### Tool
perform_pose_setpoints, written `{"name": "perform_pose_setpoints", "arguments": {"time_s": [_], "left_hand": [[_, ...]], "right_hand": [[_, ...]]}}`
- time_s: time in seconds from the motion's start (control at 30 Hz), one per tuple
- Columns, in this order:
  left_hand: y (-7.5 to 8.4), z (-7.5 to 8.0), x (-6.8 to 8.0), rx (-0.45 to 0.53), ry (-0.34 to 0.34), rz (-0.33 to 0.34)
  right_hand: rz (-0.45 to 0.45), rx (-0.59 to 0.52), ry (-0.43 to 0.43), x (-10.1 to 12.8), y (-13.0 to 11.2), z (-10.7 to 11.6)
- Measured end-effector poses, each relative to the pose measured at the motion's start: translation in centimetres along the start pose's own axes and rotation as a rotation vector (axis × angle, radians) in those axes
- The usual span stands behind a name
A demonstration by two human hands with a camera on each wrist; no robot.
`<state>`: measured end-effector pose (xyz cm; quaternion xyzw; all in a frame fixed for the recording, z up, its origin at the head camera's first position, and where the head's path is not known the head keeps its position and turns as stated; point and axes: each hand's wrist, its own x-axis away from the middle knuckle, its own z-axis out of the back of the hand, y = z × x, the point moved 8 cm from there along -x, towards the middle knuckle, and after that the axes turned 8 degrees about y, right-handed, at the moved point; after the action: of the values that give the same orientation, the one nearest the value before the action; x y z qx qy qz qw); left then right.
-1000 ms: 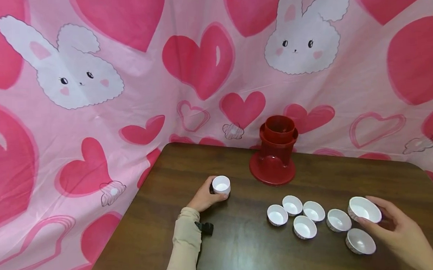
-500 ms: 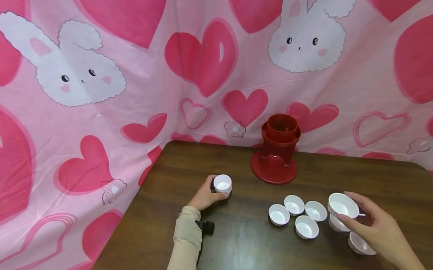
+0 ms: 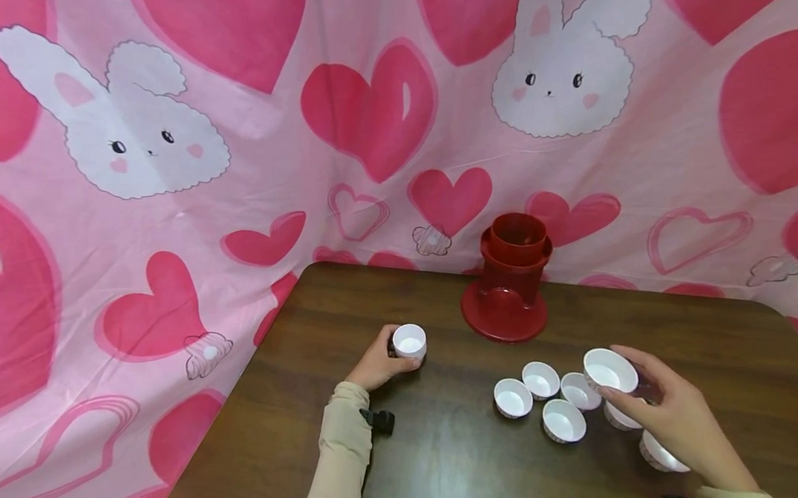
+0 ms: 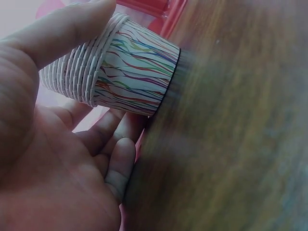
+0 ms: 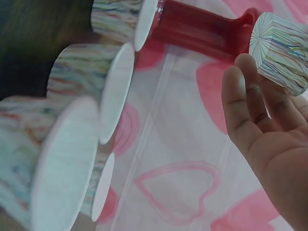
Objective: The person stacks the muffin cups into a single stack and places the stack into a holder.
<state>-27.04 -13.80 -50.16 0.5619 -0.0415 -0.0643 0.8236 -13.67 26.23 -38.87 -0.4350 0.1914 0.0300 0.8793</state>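
My left hand (image 3: 377,363) grips a nested stack of paper baking cups (image 4: 139,67) by its side, thumb on the rims. The stack's striped base is at the tabletop. My right hand (image 3: 676,411) pinches a paper baking cup (image 3: 610,371) between thumb and fingers, mouth up, above the loose cups. In the right wrist view its striped side and pleated bottom (image 5: 262,41) show. Several loose baking cups (image 3: 564,421) stand mouth up on the table, white inside and striped outside. My right hand and its cup partly hide the loose cups at the right.
A red stand (image 3: 511,303) with a round base and a cup-like top stands at the back of the brown wooden table (image 3: 449,470). Behind it hangs a pink curtain (image 3: 275,158) with hearts and rabbits, meeting the table's back and left edges.
My right hand has carried its cup leftward, from over the rightmost loose cups to beside the middle ones. The left hand and its stack have stayed in place.
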Motion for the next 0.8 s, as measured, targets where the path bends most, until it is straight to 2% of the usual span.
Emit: {"name": "perform_pose_setpoints", "arguments": {"time_s": [0.3,0.5,0.8], "left_hand": [[0.0,0.2,0.1,0.011,-0.003,0.001],[0.0,0.2,0.1,0.009,-0.007,0.003],[0.1,0.3,0.3,0.006,-0.021,-0.002]], "right_hand": [[-0.024,-0.044,-0.050,-0.8,-1.4,-1.6],[-0.004,-0.020,-0.055,-1.4,-2.3,-2.6],[-0.031,-0.027,-0.102,-2.1,-3.0,-4.8]]}}
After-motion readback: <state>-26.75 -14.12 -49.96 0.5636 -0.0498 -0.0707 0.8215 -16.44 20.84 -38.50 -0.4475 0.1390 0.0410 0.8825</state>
